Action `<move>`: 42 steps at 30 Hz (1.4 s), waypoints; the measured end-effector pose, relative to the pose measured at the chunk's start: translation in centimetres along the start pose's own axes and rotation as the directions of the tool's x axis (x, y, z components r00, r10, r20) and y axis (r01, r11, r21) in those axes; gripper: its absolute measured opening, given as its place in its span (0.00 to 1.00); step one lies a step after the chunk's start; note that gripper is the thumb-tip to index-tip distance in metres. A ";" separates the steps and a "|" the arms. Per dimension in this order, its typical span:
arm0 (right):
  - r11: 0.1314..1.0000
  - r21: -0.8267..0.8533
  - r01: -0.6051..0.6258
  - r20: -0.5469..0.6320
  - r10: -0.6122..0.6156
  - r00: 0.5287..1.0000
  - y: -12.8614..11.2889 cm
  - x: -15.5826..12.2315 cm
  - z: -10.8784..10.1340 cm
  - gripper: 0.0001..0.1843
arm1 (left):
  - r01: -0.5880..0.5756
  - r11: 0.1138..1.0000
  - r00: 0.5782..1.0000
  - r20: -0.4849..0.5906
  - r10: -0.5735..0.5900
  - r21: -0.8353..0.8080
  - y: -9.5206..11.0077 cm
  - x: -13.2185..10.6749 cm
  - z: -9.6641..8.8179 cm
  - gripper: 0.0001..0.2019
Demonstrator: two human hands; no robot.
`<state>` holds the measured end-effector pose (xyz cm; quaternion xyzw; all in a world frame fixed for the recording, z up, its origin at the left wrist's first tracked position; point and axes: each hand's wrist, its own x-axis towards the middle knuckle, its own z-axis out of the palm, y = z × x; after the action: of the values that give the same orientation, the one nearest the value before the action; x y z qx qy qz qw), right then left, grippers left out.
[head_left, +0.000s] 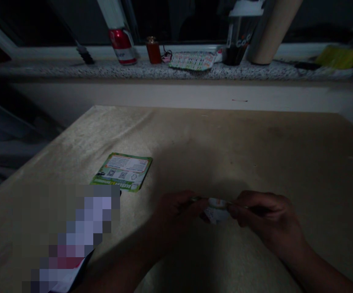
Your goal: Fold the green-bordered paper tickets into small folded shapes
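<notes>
Both of my hands meet low over a beige table in dim light. My left hand and my right hand pinch the two ends of a small white packet held between them, just above the tabletop. The fingers of both hands are closed on it. What the packet is cannot be made out. A green and white printed card lies flat on the table to the left of my left hand, apart from it.
A blurred-out patch covers an object at the table's near left. Behind the table a speckled stone sill carries a red can, a small red bottle, a colourful sheet, a dark cup and a cardboard tube.
</notes>
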<state>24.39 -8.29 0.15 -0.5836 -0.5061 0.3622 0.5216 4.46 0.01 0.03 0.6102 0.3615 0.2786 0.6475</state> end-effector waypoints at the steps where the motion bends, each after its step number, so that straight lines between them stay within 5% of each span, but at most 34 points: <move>1: 1.000 0.011 -0.007 -0.009 0.007 1.000 0.1 0.0 0.1 0.10 | -0.044 0.998 0.999 0.008 0.044 0.050 0.1 -0.1 0.1 0.08; 7: 1.000 -0.001 -0.001 -0.072 0.001 0.997 0.5 -0.2 0.7 0.08 | -0.185 0.949 0.979 -0.040 0.202 0.257 0.4 -0.3 0.0 0.08; 12: 0.993 -0.069 0.093 -0.002 -0.093 0.996 1.3 -0.8 0.9 0.06 | -0.129 0.947 0.990 -0.022 0.142 0.295 -0.9 -0.3 0.0 0.09; 18: 0.998 0.064 0.025 0.102 -0.032 0.994 2.4 -1.5 2.0 0.10 | -0.067 0.975 0.998 -0.002 0.069 0.212 -1.8 -0.8 1.3 0.12; 21: 0.993 0.116 0.009 0.087 -0.019 0.996 2.4 -1.6 2.7 0.10 | -0.055 0.967 0.990 -0.109 0.085 0.250 -2.4 -1.0 1.9 0.13; 27: 0.992 0.086 0.096 -0.005 -0.096 0.995 1.8 -1.0 3.4 0.14 | -0.125 0.942 0.985 -0.071 0.154 0.311 -2.8 -1.4 1.9 0.12; 33: 0.976 -0.012 0.216 -0.040 -0.216 0.976 1.5 -0.7 2.9 0.13 | -0.132 0.984 0.990 0.057 0.126 0.120 -3.1 -0.8 1.3 0.11; 42: 0.989 0.044 0.142 0.018 -0.143 0.990 1.7 -0.2 2.8 0.14 | -0.081 0.996 0.993 0.082 0.084 -0.040 -2.6 -0.5 1.2 0.10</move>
<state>22.10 -7.68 -2.07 -0.5311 -0.5441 0.3407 0.5530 4.93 -1.30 -2.46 0.6241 0.3034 0.2858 0.6609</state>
